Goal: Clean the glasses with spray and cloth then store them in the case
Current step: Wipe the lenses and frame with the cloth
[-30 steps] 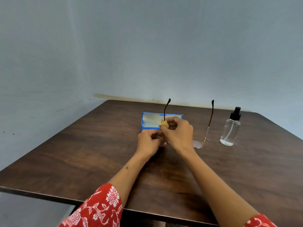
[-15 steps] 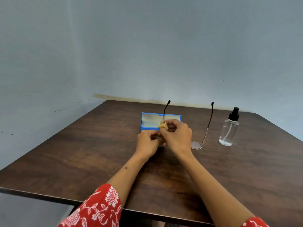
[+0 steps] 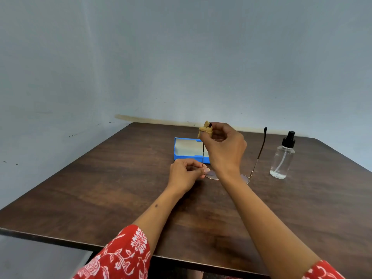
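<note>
Tan cloth (image 3: 205, 130) now at temple tip, pinched in right hand (image 3: 223, 150) fingers (slid up from hinge). Left hand (image 3: 185, 175) fingers pinch glasses (image 3: 227, 176) at hinge, on tabletop (image 3: 120, 188). Temple wipe looks finished. Open blue case (image 3: 188, 151) just beyond left fingers; spray bottle (image 3: 282, 158) well right.

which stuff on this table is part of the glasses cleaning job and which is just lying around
Part of the job:
- glasses, left hand pinching the frame by one lens
- yellow cloth, pinched by the right hand at the tip of one temple arm
- spray bottle, standing untouched
- blue case, open

Just there:
- nothing else on the wooden table
</note>
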